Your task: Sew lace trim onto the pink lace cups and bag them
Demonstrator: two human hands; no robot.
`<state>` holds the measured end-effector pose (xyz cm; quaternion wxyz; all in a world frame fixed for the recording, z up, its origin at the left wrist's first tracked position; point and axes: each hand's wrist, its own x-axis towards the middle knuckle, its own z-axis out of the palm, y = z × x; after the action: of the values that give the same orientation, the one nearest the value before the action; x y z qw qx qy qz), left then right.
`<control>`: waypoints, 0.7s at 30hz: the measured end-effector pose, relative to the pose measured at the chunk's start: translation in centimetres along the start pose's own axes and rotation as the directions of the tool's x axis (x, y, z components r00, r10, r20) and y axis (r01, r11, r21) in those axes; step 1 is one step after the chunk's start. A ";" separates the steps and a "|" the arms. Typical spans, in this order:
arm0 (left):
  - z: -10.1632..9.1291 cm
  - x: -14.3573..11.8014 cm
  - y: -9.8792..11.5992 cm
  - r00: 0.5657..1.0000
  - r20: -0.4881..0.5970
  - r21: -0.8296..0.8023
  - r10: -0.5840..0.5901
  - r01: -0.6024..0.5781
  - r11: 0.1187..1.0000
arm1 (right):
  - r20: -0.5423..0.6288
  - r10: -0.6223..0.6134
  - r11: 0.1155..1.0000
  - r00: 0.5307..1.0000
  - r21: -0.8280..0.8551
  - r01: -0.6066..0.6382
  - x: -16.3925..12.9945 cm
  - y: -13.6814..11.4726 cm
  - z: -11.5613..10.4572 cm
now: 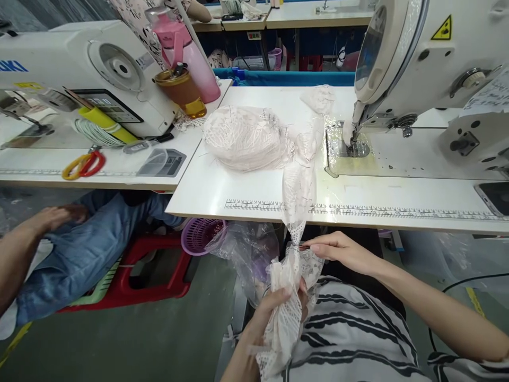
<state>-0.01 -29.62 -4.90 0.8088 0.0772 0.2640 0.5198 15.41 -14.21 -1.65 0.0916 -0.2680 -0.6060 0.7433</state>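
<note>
The left hand [278,305] reaches up from six o'clock, fingers clenched around a bunch of lace fabric [292,265] in the lap. The right hand [342,252], forearm entering from four o'clock, pinches the lace strip below the table [397,196] edge.

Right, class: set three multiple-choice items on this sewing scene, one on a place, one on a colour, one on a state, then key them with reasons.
1. Where does the pale heap of lace pieces lie?
A on the white sewing table
B on the floor
C in the purple plastic basket

2. What colour is the tall plastic bottle?
A green
B pink
C black

3. What does the left hand do?
A rests open
B grips the cream lace strip
C holds scissors

Key: A, heap sits on the tabletop; B, its body is pink; B, fingers close round lace.
</note>
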 end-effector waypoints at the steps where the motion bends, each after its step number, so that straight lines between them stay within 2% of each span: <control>1: 0.0 0.0 0.0 1.000 -0.002 0.001 -0.002 0.002 1.000 | 0.013 -0.018 1.000 1.000 0.006 0.018 0.1 -0.1 0.1; 6: 0.2 0.1 -0.1 1.000 -0.016 0.002 0.007 -0.007 1.000 | 0.078 -0.079 0.995 0.994 0.059 0.074 1.2 -0.6 0.8; 10: 0.0 0.1 -0.2 1.000 -0.028 -0.018 -0.005 0.004 1.000 | 0.020 -0.090 0.996 0.996 0.012 0.090 1.2 -0.2 0.8; 12: -0.1 0.2 -0.2 0.999 -0.040 -0.034 0.006 -0.007 0.999 | -0.005 -0.084 0.995 0.996 -0.052 0.084 0.6 0.0 0.8; 14: -0.3 0.1 0.0 0.998 -0.048 -0.055 0.037 -0.040 0.998 | -0.036 -0.138 0.967 0.990 -0.220 0.127 -0.1 0.2 0.7; 15: -0.3 0.1 0.2 0.996 -0.066 -0.068 0.052 -0.056 0.996 | -0.056 -0.227 0.915 0.972 -0.353 0.194 -0.5 0.1 0.6; 16: -0.4 0.1 0.4 0.993 -0.101 -0.083 0.054 -0.062 0.995 | -0.064 -0.350 0.818 0.935 -0.507 0.271 -0.6 -0.1 0.4; 18: -0.7 0.2 0.8 0.979 -0.200 -0.109 0.022 -0.044 0.993 | -0.033 -0.585 0.514 0.811 -0.789 0.338 -0.2 -0.6 0.0; 19: -0.9 0.3 1.0 0.968 -0.252 -0.121 -0.003 -0.028 0.992 | -0.010 -0.659 0.357 0.752 -0.884 0.302 0.3 -1.1 -0.3; 20: -1.2 0.6 1.3 0.955 -0.297 -0.129 -0.019 -0.020 0.991 | 0.008 -0.694 0.238 0.720 -0.941 0.239 1.0 -1.6 -0.5; 21: -1.4 1.0 1.4 0.946 -0.324 -0.145 -0.029 -0.019 0.989 | 0.011 -0.696 0.163 0.718 -0.971 0.173 1.8 -2.1 -0.7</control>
<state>-1.57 -28.34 -5.85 0.7589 -0.0695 0.3551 0.5414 13.87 -12.29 -0.22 0.2729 -0.2359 -0.9267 0.1049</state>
